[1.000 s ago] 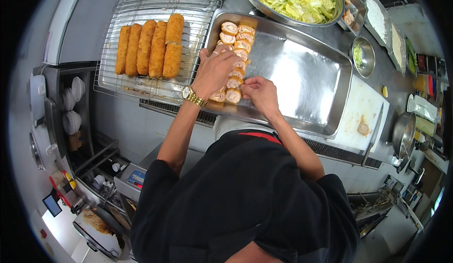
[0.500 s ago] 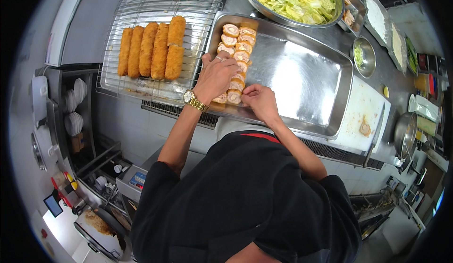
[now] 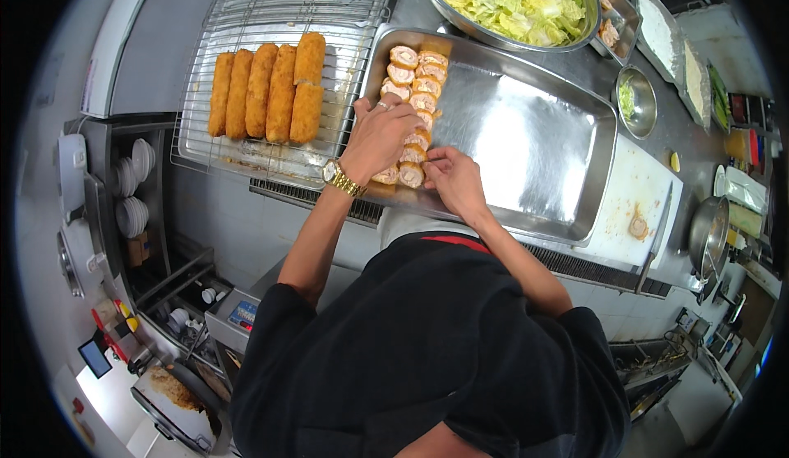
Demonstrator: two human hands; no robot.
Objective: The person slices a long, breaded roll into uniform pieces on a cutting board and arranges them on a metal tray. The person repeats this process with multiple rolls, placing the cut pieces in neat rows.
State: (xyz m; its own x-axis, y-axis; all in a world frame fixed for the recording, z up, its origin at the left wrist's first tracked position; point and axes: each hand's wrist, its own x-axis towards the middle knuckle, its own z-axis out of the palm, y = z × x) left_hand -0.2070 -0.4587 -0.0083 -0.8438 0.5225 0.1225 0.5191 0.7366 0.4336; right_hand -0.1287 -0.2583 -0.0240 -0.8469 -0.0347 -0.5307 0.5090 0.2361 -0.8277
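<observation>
Two rows of sliced fried rolls (image 3: pixel 424 85), pale and spiralled inside with a golden crust, lie along the left side of a steel tray (image 3: pixel 604 170). My left hand (image 3: pixel 380 139), with a gold watch at the wrist, is bent over the middle of the rows, its thumb apart on the left side and its fingers around the slices. It hides several slices beneath. At the near end of the right-hand row, my right hand (image 3: pixel 454 180) has its fingers curled together, with the tips against the right side of the last slices.
Several whole fried rolls (image 3: pixel 260 92) lie on a wire rack (image 3: pixel 191 121) to the left. Beyond the tray stands a bowl of chopped cabbage (image 3: pixel 526 2). At right are a white cutting board (image 3: pixel 620 199), a knife (image 3: pixel 655 236) and a small steel bowl (image 3: pixel 648 117).
The view has shifted slightly, so the scene sits a little lower. Both hands keep nearly the same place on the slices, the right fingers having moved only slightly.
</observation>
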